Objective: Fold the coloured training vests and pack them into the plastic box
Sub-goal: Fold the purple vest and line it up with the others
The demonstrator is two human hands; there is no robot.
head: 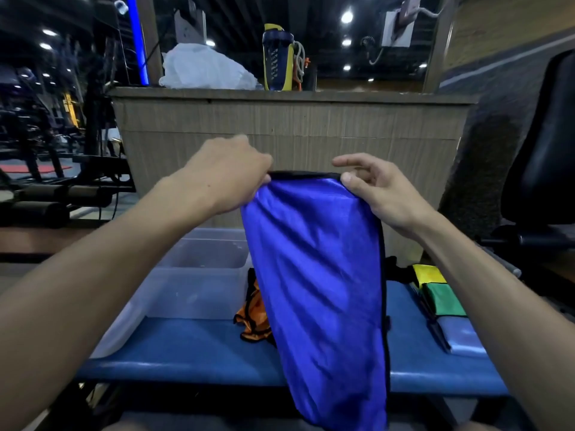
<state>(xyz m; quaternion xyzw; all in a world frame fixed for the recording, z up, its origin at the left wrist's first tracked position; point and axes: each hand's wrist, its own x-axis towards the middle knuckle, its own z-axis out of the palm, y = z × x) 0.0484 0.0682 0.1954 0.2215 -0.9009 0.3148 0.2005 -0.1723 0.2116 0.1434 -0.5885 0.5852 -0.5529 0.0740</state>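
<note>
A person holds a blue vest (317,275) up over a blue bench (193,349) in a gym, both hands pinching its black-trimmed top edge. The left hand (227,175) is clenched on the left end of that edge, and the right hand (373,188) nips the right end between thumb and finger, the other fingers spread loose. The vest hangs straight down between the two forearms, its lower end passing in front of the near edge of the bench.

The cloth looks thin, shiny and limp: light to lift, likely slippery, and unlikely to keep a crease unless pressed flat. The bound edge, where both hands already are, seems the surest place to grip.

On the bench, left of the vest, stands the clear plastic box (199,284), open; nothing can be made out inside it. An orange vest (253,321) lies crumpled just beside the box, partly behind the blue one. To the right, folded yellow and green vests (435,290) lie at the far right of the bench, not yet packed.
</note>
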